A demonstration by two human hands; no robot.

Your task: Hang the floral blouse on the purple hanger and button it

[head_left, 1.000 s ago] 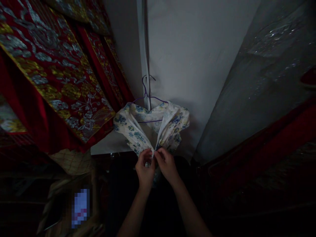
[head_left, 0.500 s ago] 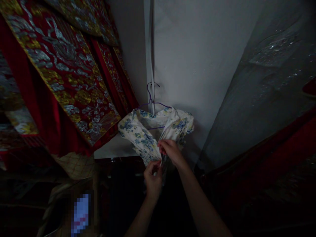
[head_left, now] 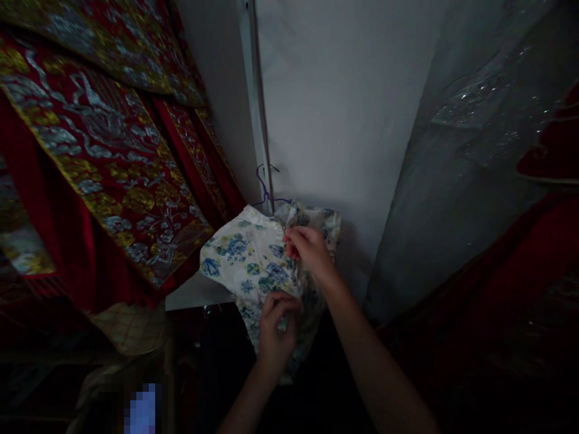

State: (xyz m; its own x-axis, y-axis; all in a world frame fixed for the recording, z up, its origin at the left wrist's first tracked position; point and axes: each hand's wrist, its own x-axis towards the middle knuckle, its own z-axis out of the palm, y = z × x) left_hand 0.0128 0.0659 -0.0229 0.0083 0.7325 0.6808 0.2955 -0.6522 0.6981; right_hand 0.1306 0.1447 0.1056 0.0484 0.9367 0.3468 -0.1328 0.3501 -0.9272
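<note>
A white blouse [head_left: 248, 256] with blue and yellow-green flowers hangs on a thin purple hanger [head_left: 268, 196]. My right hand [head_left: 310, 250] is closed in a pinch on the blouse's front edge, near the neckline. Lower down, my left hand [head_left: 277, 325] is curled at the blouse's front with thumb and fingertips close together, seemingly on the edge of the cloth. Its fingertips are dim and slightly blurred. The two front edges lie close together between the hands, and the neck opening is mostly covered.
A pale vertical strip [head_left: 253, 78] runs down the wall [head_left: 344, 108] to the hanger. Red embroidered cloth [head_left: 122, 144] hangs at left. Clear plastic sheeting [head_left: 456, 157] and red fabric [head_left: 488, 265] are at right. A blurred-out bluish patch [head_left: 142, 410] shows at lower left.
The blouse's left-hand front panel has been drawn across, narrowing the neck opening. My right hand has moved up towards the neckline; my left stays lower. The view has shifted slightly.
</note>
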